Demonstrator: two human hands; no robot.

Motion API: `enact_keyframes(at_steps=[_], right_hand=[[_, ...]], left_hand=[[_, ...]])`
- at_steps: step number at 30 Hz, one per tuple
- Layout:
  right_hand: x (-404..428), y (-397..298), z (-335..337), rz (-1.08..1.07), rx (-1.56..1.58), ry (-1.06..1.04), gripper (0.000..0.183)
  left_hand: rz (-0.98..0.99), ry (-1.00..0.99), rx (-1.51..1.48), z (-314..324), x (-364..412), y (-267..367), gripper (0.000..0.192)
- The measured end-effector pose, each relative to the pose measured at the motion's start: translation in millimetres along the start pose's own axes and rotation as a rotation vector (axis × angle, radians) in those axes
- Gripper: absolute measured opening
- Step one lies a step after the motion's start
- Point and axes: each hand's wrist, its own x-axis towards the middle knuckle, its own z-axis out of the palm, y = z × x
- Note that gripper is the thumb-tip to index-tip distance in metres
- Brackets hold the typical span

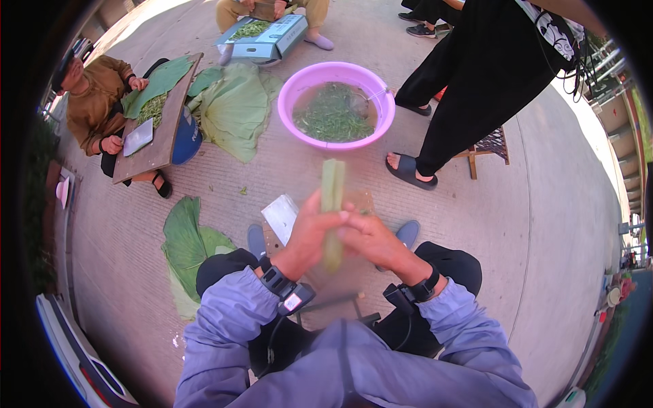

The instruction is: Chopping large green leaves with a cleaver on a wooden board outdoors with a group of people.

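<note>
Both of my hands grip a thick, pale green bundle [332, 186], either a plant stalk or a rolled leaf; I cannot tell which. It stands lengthwise in front of me, one end pointing away. My left hand [310, 229] wraps it from the left. From the right, my right hand [372, 235] closes on it, and the fingertips of both hands meet over its middle. Below the hands is a wooden board [366, 200], mostly hidden by them. A broad metal blade, seemingly a cleaver [280, 217], lies at its left side; its handle is hidden.
Large green leaves [186, 239] lie left of my knee. Ahead stands a pink basin [288, 125] of water and chopped greens. A person at left holds a cleaver [138, 136] over a board [168, 140]. Another person in black trousers [454, 97] stands at right.
</note>
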Motion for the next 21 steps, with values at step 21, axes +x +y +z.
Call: enact_keyframes(at_steps=[21], right_hand=[[6.2,1.5,1.2,-0.018,0.022,0.065,0.022]], left_hand=[[0.022,0.02,0.025,3.7,0.2,-0.3,0.051]])
